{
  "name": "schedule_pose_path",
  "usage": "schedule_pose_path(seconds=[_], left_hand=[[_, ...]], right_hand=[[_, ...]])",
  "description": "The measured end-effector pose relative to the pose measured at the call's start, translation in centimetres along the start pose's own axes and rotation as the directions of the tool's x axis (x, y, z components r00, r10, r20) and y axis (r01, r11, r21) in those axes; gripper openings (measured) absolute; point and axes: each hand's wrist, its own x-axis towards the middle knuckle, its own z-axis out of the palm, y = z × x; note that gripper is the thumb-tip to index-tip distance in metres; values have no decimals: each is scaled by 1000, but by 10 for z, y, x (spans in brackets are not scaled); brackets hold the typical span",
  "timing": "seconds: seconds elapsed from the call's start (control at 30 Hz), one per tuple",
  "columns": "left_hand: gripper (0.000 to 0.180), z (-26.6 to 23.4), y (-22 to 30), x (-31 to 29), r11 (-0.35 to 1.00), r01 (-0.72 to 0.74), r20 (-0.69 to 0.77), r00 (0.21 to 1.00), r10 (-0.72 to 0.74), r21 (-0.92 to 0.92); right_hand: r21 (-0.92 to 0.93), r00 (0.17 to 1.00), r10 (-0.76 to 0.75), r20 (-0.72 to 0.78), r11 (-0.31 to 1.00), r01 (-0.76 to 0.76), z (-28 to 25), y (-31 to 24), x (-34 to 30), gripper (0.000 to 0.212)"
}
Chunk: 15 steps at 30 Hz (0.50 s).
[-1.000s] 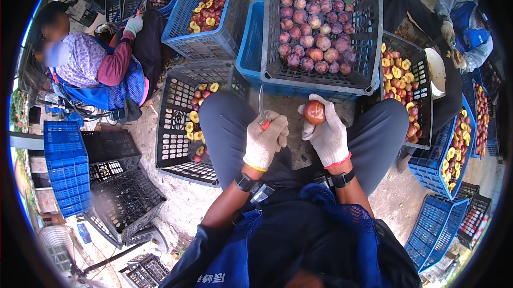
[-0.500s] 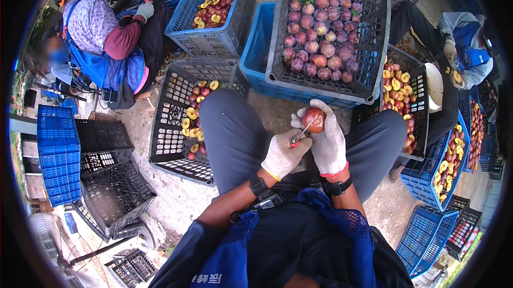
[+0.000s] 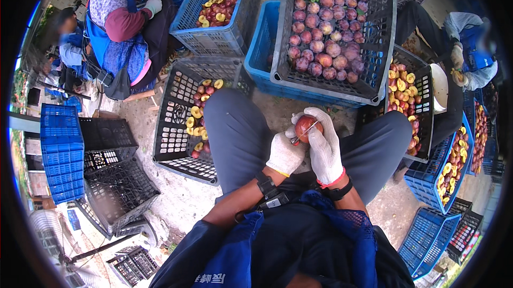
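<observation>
My left hand (image 3: 286,154), in a white knit glove, is closed around a small knife (image 3: 295,141) with a red handle. Its thin blade lies across a red plum (image 3: 308,128), on or in the skin; how deep, I cannot tell. The plum rests in the gloved fingers of my right hand (image 3: 326,152), held above the gap between my knees. A black crate (image 3: 176,98) by my left knee holds several halved, yellow-fleshed plums (image 3: 195,112). Ahead, a black crate (image 3: 328,91) of whole plums (image 3: 326,26) sits on a blue crate (image 3: 257,61).
Blue crates with cut plums stand at the far left (image 3: 209,32) and far right (image 3: 449,181). A black crate of halved plums (image 3: 402,90) is beside my right knee. Co-workers sit at left (image 3: 120,26) and right (image 3: 473,47). Stacked crates (image 3: 61,154) are at left.
The view has shifted slightly. The knife blade has moved from the plum's near left side to across its upper right, and both hands have turned a little around the fruit.
</observation>
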Motion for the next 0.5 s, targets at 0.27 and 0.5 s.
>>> schedule_pose_path(seconds=[0.27,0.5], left_hand=[[19,-3,11,3,991,54,25,998,-51,-127],[21,-4,20,0,998,-56,21,998,57,-18]], right_hand=[[-559,975,-204,87,800,218,-5,-11,3,52],[16,996,61,71,998,-62,-20,-16,9,57]])
